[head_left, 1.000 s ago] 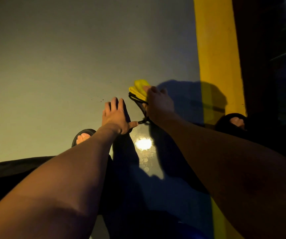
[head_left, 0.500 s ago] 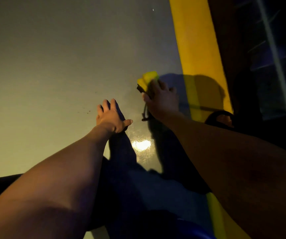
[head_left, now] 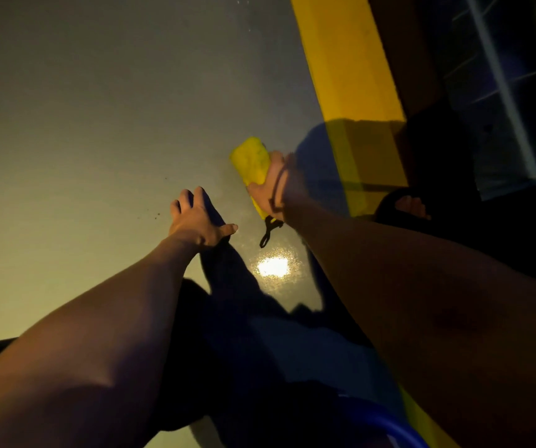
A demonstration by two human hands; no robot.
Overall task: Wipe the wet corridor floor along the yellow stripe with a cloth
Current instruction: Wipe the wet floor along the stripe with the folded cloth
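A folded yellow cloth (head_left: 251, 160) lies on the grey corridor floor (head_left: 98, 124), just left of the yellow stripe (head_left: 347, 59). My right hand (head_left: 279, 189) lies on the cloth's near end and presses it down; motion blur hides its fingers. A black cord (head_left: 268, 232) trails from the cloth by my wrist. My left hand (head_left: 195, 218) rests flat on the floor, fingers spread, a short way left of the cloth. A wet patch (head_left: 273, 266) shines between my arms.
A dark wall with a barred panel (head_left: 502, 92) borders the stripe on the right. My foot in a black sandal (head_left: 405, 208) stands on the stripe. Dark specks (head_left: 157, 216) dot the floor left of my left hand.
My right hand has pushed the cloth forward along the floor. More of the cloth now shows beyond the fingers. My left hand stays planted.
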